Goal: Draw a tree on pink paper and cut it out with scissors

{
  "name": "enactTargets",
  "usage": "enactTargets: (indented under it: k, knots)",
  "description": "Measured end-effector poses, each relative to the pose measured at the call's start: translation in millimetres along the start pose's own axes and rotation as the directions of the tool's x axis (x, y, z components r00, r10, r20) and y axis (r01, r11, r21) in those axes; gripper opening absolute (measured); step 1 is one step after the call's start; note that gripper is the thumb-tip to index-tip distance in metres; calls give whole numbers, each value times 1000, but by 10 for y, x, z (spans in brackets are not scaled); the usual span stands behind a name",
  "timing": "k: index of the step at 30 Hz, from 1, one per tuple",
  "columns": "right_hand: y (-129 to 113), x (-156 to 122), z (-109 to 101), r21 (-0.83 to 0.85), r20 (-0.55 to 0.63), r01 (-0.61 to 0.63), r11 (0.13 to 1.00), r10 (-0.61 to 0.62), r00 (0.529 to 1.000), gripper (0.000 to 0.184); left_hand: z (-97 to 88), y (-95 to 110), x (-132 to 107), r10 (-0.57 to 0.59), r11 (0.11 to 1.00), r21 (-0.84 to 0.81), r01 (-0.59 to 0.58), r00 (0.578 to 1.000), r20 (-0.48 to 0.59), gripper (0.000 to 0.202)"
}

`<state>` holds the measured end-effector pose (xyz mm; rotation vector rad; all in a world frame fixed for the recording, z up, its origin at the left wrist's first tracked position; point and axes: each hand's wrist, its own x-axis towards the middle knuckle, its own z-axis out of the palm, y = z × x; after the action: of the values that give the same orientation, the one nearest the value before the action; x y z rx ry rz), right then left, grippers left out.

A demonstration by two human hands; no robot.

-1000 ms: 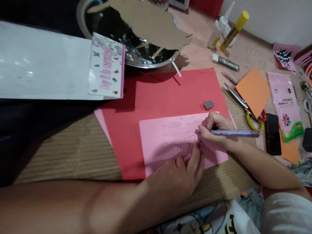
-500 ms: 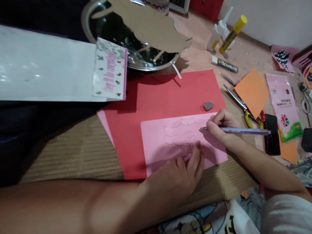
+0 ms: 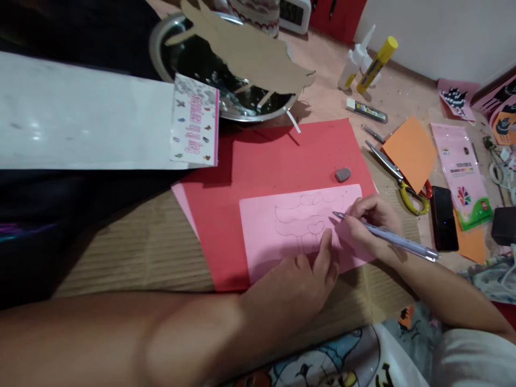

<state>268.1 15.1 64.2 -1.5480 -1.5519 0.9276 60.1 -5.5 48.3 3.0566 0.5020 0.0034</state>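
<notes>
My right hand (image 3: pixel 373 217) pinches a lilac mechanical pencil (image 3: pixel 403 244), its tip just over a pink sheet of paper (image 3: pixel 262 226). The sheet bears thin drawn outlines: wavy bands, a heart and upright lines below. Across the lower part of the sheet lies my left hand (image 3: pixel 300 282), index finger stretched out beside the heart and the other fingers partly hidden. Larger red paper (image 3: pixel 282 156) is under the pink sheet. A grey eraser (image 3: pixel 343 174) rests on the red paper, above my right hand.
Scissors (image 3: pixel 409 188) lie right of the papers, partly under an orange paper square (image 3: pixel 411 153), near a black phone (image 3: pixel 444 217). Glue bottles (image 3: pixel 352 64) stand at the back. A metal bowl (image 3: pixel 161 48) holds a cardboard cutout (image 3: pixel 250 45). Corrugated cardboard (image 3: pixel 133 247) covers the near side.
The pencil's back end has swung down toward me, and its tip stays over nearly the same part of the sheet. My left hand stays on the paper. The whole view has shifted slightly.
</notes>
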Motion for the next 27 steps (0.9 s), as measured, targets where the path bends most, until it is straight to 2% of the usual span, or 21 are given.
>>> enactTargets:
  k: [3, 5, 7, 10, 15, 21, 27]
  knots:
    - [34, 19, 25, 35, -154, 109, 993, -102, 983, 16, -11, 9, -15, 1, 1000, 19, 0, 1000, -26, 42]
    - [59, 30, 14, 57, -187, 139, 989, -126, 974, 14, -35, 16, -30, 17, 1000, 19, -16, 999, -47, 45]
    - [78, 39, 1, 76, -149, 128, 989, -116, 982, 12, -58, 24, -44, 33, 999, 8, -33, 998, -61, 48]
    - [93, 40, 7, 81, -49, 49, 996, -45, 998, 18, -73, 34, -59, 12, 1000, 6, -12, 999, -52, 48]
    - [138, 31, 73, 23, -4, -103, 994, 103, 995, 29, -56, 44, -50, -30, 999, 18, 31, 997, -72, 47]
    - [297, 10, 121, -50, 28, -58, 997, 59, 998, 31, -34, 47, -29, -80, 997, -21, 77, 982, -173, 43]
    - [341, -1, 137, -45, 14, -17, 999, 18, 1000, 34, -40, 50, -44, -70, 997, -35, 64, 980, -188, 43]
